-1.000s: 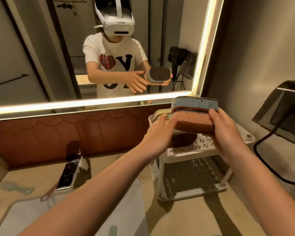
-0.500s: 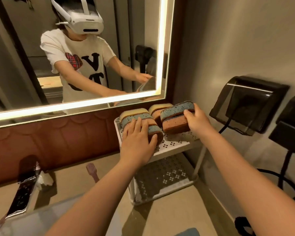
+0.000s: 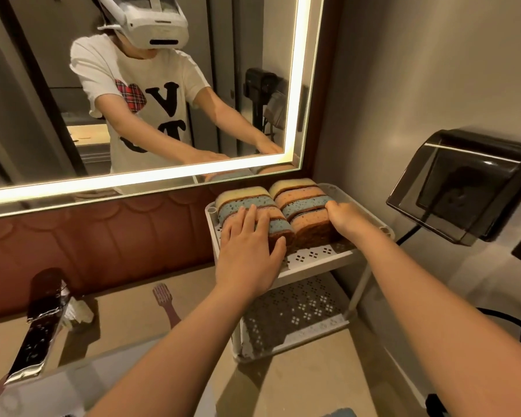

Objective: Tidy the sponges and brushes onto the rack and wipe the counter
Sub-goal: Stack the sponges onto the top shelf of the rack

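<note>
At the left of the bench stands a dark faucet, and a pink brush lies flat on the bench beside it. The left hand rests palm down, fingers spread, on the left row of sponges. Both rows stand on edge, touching, on the top shelf of the white rack. The right hand touches the right row of sponges at its right end, fingers bent. Whether it pinches a sponge cannot be told. A black wall box hangs further right.
</note>
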`<action>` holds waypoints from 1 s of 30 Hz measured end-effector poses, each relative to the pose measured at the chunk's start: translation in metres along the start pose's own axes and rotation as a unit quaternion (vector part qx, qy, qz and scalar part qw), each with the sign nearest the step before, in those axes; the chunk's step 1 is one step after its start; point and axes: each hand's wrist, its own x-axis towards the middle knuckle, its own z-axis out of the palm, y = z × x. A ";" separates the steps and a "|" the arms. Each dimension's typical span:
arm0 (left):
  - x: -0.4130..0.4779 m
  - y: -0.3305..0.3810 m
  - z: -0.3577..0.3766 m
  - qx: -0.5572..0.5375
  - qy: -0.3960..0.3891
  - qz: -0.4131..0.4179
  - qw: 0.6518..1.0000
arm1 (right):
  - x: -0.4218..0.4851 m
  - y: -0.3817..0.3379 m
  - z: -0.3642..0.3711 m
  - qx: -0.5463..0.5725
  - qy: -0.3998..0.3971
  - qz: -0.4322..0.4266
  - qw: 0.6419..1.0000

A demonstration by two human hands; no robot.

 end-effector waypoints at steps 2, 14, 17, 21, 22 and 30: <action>-0.001 0.001 -0.002 0.004 -0.003 -0.003 1.000 | 0.007 0.004 0.001 -0.006 -0.004 -0.001 1.000; 0.000 0.003 -0.004 0.029 -0.043 -0.009 0.999 | 0.009 -0.002 0.005 -0.060 0.028 -0.022 0.998; 0.002 0.003 -0.005 0.020 -0.050 -0.007 0.999 | -0.002 -0.009 0.003 -0.198 0.100 -0.046 0.974; -0.004 -0.002 -0.013 -0.042 -0.003 0.009 0.999 | -0.028 -0.030 0.000 -0.262 0.123 -0.155 0.945; -0.006 -0.004 -0.018 -0.048 0.010 0.011 0.999 | -0.035 -0.037 0.002 -0.256 0.120 -0.191 0.940; -0.046 -0.044 -0.091 0.017 -0.033 0.085 0.996 | -0.117 -0.078 0.036 -0.158 -0.033 -0.367 0.916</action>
